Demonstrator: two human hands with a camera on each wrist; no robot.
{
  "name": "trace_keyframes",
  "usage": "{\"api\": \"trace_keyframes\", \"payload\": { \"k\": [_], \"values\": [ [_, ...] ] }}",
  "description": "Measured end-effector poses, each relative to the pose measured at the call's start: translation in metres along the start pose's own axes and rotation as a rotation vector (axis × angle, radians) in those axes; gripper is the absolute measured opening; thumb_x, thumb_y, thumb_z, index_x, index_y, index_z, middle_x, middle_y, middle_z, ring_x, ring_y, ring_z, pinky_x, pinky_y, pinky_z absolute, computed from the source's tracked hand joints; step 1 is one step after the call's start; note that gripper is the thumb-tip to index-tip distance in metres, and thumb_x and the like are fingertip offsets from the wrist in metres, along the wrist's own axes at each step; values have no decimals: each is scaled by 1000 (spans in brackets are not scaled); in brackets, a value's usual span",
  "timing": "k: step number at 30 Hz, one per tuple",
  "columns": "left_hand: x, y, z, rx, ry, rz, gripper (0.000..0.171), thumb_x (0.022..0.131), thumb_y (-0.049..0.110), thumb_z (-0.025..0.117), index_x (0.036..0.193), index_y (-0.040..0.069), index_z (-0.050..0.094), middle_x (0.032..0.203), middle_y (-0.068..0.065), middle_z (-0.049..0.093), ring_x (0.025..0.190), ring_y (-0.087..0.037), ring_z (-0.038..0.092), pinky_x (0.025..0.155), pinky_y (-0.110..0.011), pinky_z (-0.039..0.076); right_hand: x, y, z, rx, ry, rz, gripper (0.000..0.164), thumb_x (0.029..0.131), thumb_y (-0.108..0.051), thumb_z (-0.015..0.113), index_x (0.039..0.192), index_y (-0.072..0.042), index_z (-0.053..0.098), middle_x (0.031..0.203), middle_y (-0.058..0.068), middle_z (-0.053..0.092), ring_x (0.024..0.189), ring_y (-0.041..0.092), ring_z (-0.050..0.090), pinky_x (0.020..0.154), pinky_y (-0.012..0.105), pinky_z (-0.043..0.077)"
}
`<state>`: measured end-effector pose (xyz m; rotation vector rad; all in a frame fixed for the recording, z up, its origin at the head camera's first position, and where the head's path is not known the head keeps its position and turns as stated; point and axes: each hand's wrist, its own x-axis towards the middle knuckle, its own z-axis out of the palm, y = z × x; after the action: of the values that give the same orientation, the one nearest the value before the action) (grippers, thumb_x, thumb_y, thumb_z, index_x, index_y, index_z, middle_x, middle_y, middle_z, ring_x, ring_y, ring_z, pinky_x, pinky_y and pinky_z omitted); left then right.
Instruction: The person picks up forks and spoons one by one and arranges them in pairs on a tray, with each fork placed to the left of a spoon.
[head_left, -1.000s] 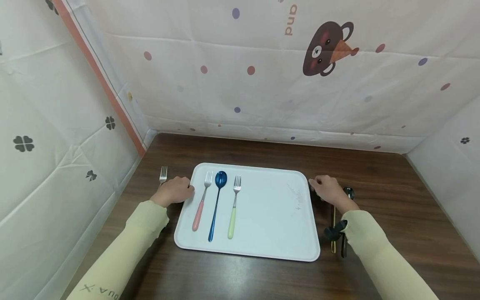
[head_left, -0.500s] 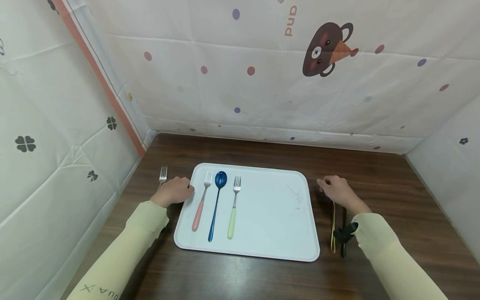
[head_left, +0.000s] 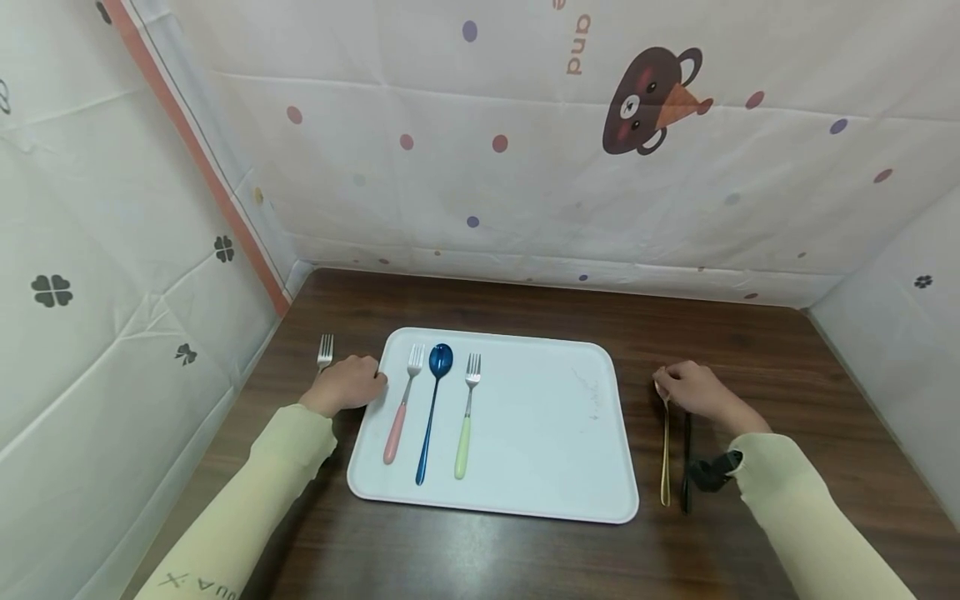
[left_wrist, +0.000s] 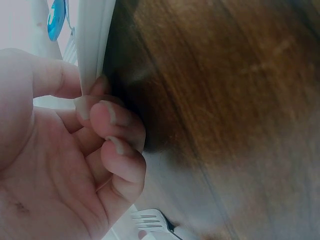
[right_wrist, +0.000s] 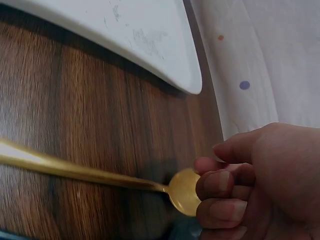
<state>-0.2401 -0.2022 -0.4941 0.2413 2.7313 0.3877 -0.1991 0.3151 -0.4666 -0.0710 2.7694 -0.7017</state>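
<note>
Left hand (head_left: 347,385) pinches tray (head_left: 547,417) to its right; right hand (head_left: 697,390) curls over gold spoon (head_left: 665,458), grip can't be told; a loose pinch could drop it against black handle (head_left: 687,471) alongside.

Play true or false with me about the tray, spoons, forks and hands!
1. The person's left hand grips the edge of the white rectangular tray. True.
2. The shiny blue metal spoon lies between the pink-handled metal fork and the green-handled metal fork. True.
3. Four forks lie on the tray. False: two do.
4. The person's right hand is at the bowl end of the shiny gold metal spoon. True.
5. The gold spoon is on the tray. False: it's beside it.
</note>
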Motion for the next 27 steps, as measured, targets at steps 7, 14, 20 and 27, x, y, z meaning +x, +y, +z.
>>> {"api": "trace_keyframes", "payload": {
  "k": [7, 14, 20, 27],
  "values": [
    [0, 0, 0, 1, 1, -9, 36, 97, 25, 43, 109, -3, 62, 79, -10, 57, 69, -22, 53, 62, -35, 41, -6, 11, -1, -48, -57, 22, 39, 101, -21, 40, 71, -5, 60, 55, -5, 45, 52, 11, 40, 51, 27, 34],
    [1, -1, 1, 9, -1, -9, 37, 98, 25, 43, 112, -3, 61, 82, -10, 59, 71, -22, 54, 63, -36, 42, -8, 16, 4, -88, -91, 35, 39, 99, -26, 45, 69, -7, 60, 57, -4, 48, 54, 12, 43, 53, 28, 35],
    [2, -1, 2, 8, -6, -12, 35, 97, 26, 43, 108, -1, 62, 79, -10, 58, 70, -22, 53, 62, -35, 41, -8, 15, 9, -119, -126, 29, 35, 97, -24, 49, 70, -7, 61, 60, -1, 50, 57, 13, 44, 54, 29, 35],
    [1, 0, 1, 4, -8, -7, 35, 98, 25, 42, 109, -1, 62, 78, -10, 57, 69, -22, 53, 62, -35, 41, -7, 15, 10, -109, -122, 41, 31, 95, -20, 51, 70, -6, 62, 59, -1, 51, 55, 12, 45, 52, 28, 37]
  ]
}}
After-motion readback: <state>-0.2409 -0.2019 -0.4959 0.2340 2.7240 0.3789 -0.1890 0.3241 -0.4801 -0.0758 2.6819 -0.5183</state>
